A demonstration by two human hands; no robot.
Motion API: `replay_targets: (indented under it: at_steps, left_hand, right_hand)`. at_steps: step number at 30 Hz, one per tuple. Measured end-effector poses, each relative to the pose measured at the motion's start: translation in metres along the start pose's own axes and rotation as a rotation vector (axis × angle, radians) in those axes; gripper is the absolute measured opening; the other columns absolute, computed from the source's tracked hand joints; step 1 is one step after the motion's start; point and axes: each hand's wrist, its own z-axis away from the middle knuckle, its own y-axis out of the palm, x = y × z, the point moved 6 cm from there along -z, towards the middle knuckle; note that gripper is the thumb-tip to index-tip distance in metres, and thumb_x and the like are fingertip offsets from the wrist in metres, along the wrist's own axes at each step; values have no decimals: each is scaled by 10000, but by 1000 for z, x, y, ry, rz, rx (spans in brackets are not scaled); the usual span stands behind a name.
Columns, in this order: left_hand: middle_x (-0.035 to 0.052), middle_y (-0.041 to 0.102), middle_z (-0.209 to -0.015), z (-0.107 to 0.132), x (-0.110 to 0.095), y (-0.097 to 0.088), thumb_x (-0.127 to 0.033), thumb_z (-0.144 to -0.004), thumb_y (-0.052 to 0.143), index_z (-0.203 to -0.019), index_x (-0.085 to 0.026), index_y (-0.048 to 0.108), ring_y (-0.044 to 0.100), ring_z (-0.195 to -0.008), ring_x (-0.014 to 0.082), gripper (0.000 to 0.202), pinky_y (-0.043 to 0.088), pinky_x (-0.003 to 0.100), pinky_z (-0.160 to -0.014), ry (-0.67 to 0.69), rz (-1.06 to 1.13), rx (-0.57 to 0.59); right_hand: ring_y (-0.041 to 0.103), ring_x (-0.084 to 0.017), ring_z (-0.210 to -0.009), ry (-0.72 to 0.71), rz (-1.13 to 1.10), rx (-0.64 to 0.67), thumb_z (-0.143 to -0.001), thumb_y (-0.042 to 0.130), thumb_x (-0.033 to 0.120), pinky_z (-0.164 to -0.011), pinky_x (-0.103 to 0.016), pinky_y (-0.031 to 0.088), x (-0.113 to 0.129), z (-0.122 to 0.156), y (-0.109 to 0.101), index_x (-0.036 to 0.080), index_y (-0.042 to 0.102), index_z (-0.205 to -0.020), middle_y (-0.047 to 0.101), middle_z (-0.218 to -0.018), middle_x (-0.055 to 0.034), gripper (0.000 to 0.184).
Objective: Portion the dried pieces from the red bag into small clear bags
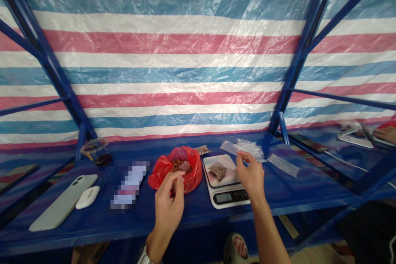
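My left hand [169,202] hovers just in front of an open red plastic bag [175,168] of brown pieces, fingers pinched together; what they hold, if anything, is too small to make out. My right hand [251,173] is raised over the right edge of a white digital kitchen scale [225,196], thumb and fingers pinched on the edge of a small clear plastic bag [247,148]. A small clear bag of brown pieces [218,170] lies on the scale's platform.
On the blue metal shelf [198,218] lie a phone face down [63,207], a white case [87,196], a blurred packet [129,185], a tape roll [94,147] and loose clear bags [283,165]. Another person's hand [386,133] rests at far right. A striped tarp hangs behind.
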Motion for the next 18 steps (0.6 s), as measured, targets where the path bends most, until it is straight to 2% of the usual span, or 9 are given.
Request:
replay_targets:
  at_steps: [4, 6, 8, 10, 14, 16, 18]
  left_hand:
    - [46, 732, -862, 2, -6, 3, -329, -993, 552, -1006, -202, 734, 683, -750, 167, 222, 521, 250, -688, 23, 2, 10]
    - [37, 722, -835, 3, -10, 5, -323, -994, 548, -1007, -204, 738, 675, -728, 160, 225, 516, 246, -681, 31, 7, 26]
    - [36, 716, -829, 4, -16, 8, -324, -996, 542, -997, -209, 745, 675, -734, 160, 234, 518, 248, -692, 26, 18, 53]
    - [41, 715, -835, 5, -21, 13, -342, -998, 540, -986, -211, 750, 670, -743, 162, 248, 513, 250, -690, -10, 45, 104]
    - [42, 706, -804, 7, -21, 26, -472, -973, 577, -1002, -193, 734, 584, -592, 121, 322, 430, 223, -532, -216, 234, 212]
    - [28, 689, -781, 6, -19, 32, -570, -941, 592, -1011, -184, 708, 472, -474, 77, 409, 335, 206, -437, -333, 388, 260]
    - [-18, 616, -655, 5, -18, 34, -642, -921, 582, -941, -183, 670, 364, -410, 51, 467, 262, 192, -405, -413, 499, 300]
  right_hand:
    - [668, -325, -967, -67, 66, 69, -844, 579, 439, -930, -485, 441, 4, 4, 11, 260, 782, -1030, 786, -893, -68, 329]
    - [677, -320, -972, -41, 38, 98, -818, 595, 400, -937, -494, 445, 4, 5, 15, 267, 781, -1009, 782, -861, -54, 298]
    - [695, -298, -909, 15, -91, 161, -790, 612, 373, -891, -470, 479, 5, 4, 19, 245, 770, -1013, 776, -831, -52, 302]
    - [702, -267, -810, 71, -335, 244, -768, 654, 397, -789, -420, 520, 14, 5, 21, 205, 740, -1061, 773, -827, -59, 361]
    - [678, -197, -673, 88, -747, 426, -724, 792, 429, -637, -318, 537, 63, 18, 13, 195, 667, -1148, 756, -785, -24, 500]
    - [648, -163, -587, 69, -854, 597, -718, 832, 408, -581, -293, 539, 95, 35, 13, 215, 641, -1182, 737, -762, 9, 538]
    - [646, -152, -572, 58, -915, 765, -728, 840, 388, -556, -277, 544, 122, 55, 18, 234, 632, -1214, 723, -757, 29, 550]
